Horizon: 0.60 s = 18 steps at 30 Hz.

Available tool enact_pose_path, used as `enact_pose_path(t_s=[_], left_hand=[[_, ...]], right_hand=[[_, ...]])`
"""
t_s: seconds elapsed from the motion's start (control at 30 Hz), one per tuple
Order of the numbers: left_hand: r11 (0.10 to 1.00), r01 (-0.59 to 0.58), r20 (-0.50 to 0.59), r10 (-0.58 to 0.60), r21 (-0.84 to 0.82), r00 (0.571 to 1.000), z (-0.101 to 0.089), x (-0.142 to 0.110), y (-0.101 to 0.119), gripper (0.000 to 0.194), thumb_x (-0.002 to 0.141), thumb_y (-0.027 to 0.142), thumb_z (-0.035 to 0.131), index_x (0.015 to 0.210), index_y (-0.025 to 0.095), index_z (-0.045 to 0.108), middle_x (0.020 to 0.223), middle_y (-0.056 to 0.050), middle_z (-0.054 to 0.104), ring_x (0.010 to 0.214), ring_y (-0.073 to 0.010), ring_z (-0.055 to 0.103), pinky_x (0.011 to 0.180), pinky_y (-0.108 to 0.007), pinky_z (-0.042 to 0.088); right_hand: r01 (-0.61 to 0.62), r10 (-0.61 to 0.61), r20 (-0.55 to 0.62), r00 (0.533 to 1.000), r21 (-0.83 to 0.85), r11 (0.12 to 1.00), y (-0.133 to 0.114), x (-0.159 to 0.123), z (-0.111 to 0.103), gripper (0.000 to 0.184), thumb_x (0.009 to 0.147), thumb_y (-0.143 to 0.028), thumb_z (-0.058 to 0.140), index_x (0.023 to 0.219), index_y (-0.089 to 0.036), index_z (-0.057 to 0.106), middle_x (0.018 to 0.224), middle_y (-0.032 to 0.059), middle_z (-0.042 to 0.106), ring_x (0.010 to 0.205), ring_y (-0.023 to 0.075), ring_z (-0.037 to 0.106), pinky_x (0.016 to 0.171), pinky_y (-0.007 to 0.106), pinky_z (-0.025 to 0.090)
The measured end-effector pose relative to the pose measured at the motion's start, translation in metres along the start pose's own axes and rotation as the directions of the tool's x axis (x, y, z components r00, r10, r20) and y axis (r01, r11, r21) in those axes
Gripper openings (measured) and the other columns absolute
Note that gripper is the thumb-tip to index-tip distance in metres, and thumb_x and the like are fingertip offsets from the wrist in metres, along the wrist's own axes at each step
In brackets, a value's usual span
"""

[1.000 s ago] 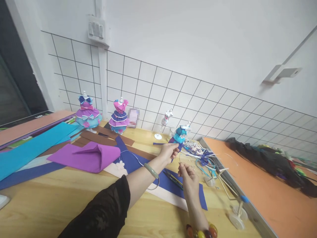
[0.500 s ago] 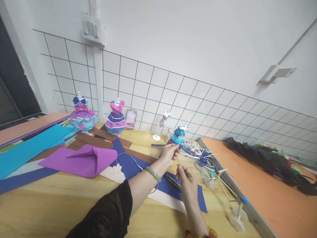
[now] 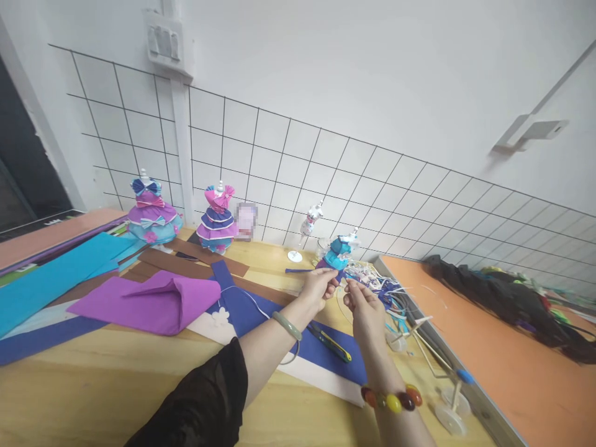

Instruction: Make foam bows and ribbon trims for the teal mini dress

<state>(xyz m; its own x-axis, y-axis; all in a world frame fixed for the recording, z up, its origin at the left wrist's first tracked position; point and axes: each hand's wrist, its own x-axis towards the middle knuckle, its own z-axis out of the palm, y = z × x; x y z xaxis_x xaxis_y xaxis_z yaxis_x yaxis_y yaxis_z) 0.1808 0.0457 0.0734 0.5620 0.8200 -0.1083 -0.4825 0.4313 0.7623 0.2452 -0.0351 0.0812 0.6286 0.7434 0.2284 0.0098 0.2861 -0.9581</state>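
My left hand (image 3: 321,288) is closed in a pinch above the table's middle, in front of a small mannequin in a teal dress (image 3: 336,253). Close to its fingertips, my right hand (image 3: 366,308) also pinches. Whatever lies between the fingers is too small to make out. A thin pale loop (image 3: 339,304), perhaps thread, hangs between the hands. Beneath them are a dark blue sheet (image 3: 351,371) and a yellow-and-black utility knife (image 3: 331,343). A white flower shape (image 3: 220,317) lies to the left.
Dressed mannequins (image 3: 153,214) and a bare mannequin (image 3: 311,218) stand along the wire grid. Purple material (image 3: 149,304) and turquoise sheets (image 3: 51,282) cover the left. At right are tangled ribbons (image 3: 375,279), a small stick frame on discs (image 3: 454,394) and an orange surface (image 3: 503,347).
My right hand has risen toward my left, so the fingertips are now close together. Its bead bracelet has come into fuller view. My left hand has hardly moved.
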Motion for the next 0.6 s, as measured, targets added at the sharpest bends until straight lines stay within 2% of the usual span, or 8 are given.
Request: enact_pose_path(t_s=[0.27,0.4,0.6], left_hand=[[1.000,-0.015,0.015,0.014,0.013,1.000,-0.003,0.001,0.001,0.017,0.066,0.026,0.061,0.069,0.012,0.051,0.051,0.004,0.047,0.033,-0.0005,0.034,0.031,-0.015,0.015],[1.000,-0.003,0.032,0.002,0.009,0.999,-0.004,0.002,0.001,0.017,0.067,0.026,0.060,0.068,0.012,0.051,0.051,0.004,0.046,0.032,-0.0002,0.034,0.031,-0.015,0.014],[1.000,-0.009,0.066,0.010,-0.014,0.998,-0.004,0.003,0.000,0.017,0.068,0.027,0.059,0.069,0.012,0.050,0.052,0.004,0.045,0.033,0.0002,0.033,0.032,-0.015,0.013]], right_hand=[[0.071,-0.070,0.019,0.997,-0.081,0.994,0.009,0.024,0.006,0.028,0.067,-0.039,0.060,0.078,-0.014,0.062,0.068,-0.0001,0.055,0.049,0.0084,0.042,0.049,0.023,0.035],[0.103,-0.099,0.047,0.994,-0.095,0.990,0.011,0.024,0.009,0.028,0.068,-0.040,0.058,0.079,-0.015,0.062,0.061,-0.0019,0.053,0.049,0.0096,0.042,0.049,0.024,0.036],[0.176,-0.167,0.059,0.984,-0.204,0.963,0.007,0.021,0.011,0.030,0.072,-0.041,0.054,0.083,-0.014,0.063,0.060,-0.0010,0.052,0.052,0.0109,0.044,0.051,0.024,0.038]])
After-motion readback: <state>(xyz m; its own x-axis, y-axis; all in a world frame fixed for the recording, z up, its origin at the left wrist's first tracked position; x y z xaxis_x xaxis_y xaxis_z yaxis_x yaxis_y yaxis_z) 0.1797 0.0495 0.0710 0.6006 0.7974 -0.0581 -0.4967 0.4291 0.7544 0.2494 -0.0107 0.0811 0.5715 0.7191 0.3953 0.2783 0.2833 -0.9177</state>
